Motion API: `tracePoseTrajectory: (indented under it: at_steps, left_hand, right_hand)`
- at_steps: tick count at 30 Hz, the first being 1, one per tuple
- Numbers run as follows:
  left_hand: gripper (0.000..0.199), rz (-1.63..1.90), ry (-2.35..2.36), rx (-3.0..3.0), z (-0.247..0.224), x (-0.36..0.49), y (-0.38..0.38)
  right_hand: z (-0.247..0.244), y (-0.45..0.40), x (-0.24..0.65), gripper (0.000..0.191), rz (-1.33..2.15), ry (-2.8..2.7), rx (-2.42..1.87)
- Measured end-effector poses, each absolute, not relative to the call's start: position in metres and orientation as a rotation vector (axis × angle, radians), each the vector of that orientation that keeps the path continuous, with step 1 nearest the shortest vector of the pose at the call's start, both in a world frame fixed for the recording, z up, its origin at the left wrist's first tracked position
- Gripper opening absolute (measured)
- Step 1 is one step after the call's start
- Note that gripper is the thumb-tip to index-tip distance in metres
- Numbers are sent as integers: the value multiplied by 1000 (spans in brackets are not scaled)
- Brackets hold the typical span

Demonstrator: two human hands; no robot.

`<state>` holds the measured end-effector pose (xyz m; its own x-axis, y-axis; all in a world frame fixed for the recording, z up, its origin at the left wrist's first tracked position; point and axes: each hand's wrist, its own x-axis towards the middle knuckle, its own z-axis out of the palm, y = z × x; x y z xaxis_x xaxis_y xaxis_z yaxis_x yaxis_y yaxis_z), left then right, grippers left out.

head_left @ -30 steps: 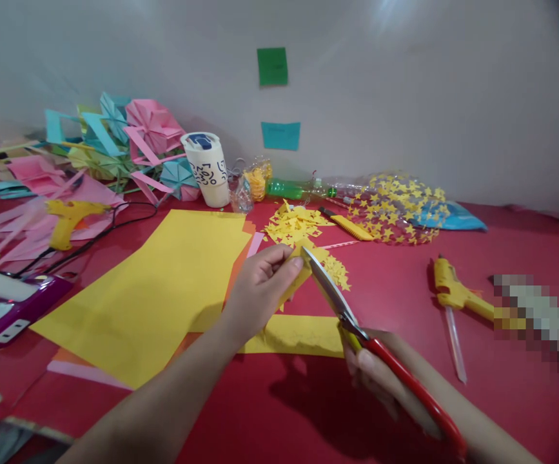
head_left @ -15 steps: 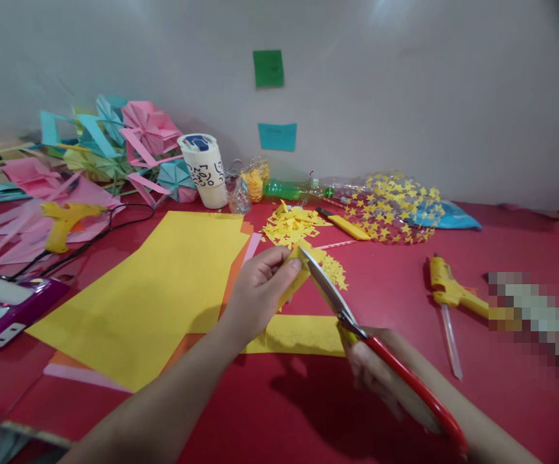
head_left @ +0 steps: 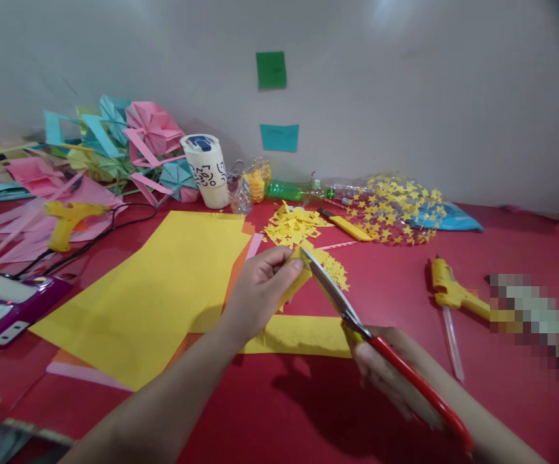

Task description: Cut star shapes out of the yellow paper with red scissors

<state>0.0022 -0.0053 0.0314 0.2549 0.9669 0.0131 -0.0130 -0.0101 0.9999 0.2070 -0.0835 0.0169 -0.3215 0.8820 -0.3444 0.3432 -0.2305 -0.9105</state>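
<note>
My left hand [head_left: 262, 290] pinches a small piece of yellow paper [head_left: 298, 280] between thumb and fingers. Red-handled scissors [head_left: 340, 299] are gripped in my right hand [head_left: 390, 374], their blade tips at the upper edge of that piece, close to my left thumb. Beneath both hands a yellow paper strip [head_left: 303, 335] with faint drawn lines lies on the red table [head_left: 260, 412]. Cut yellow paper stars [head_left: 336, 270] are heaped just behind the blades. Farther back is a pile of yellow scraps [head_left: 291, 225].
Yellow sheets [head_left: 163, 283] lie over orange and pink ones at left. A white cup [head_left: 206, 171], a star-covered clear plastic piece [head_left: 392, 206] and a yellow cutter [head_left: 351, 227] stand or lie behind. Glue guns [head_left: 453, 287] rest at both sides; a purple power strip [head_left: 18, 309] is far left.
The whole view has shifted slightly, so things appear a little farther right. Both hands keep their holds, and the scissor tips stay at the paper's edge.
</note>
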Motion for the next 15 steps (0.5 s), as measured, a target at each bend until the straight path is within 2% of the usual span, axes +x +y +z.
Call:
tracePoseTrajectory:
  at_steps: [7,9,13,15]
  left_hand:
    - [21,964,1006,1411,37,-4,3]
    - [15,1056,1023,1462,38,-6,4]
    - [12,1471,1065,1680,41,-6,-2]
    - [10,1387,1020,1764,41,-4,-9]
  right_hand:
    - [22,-84,206,62,1545,-1570,-1521]
    - [16,-84,208,61,1549,-1538,-1531]
    - [5,-84,212,60,1501,-1393,-1631]
    - [1,-83,214,59,1500,-1369,-1626]
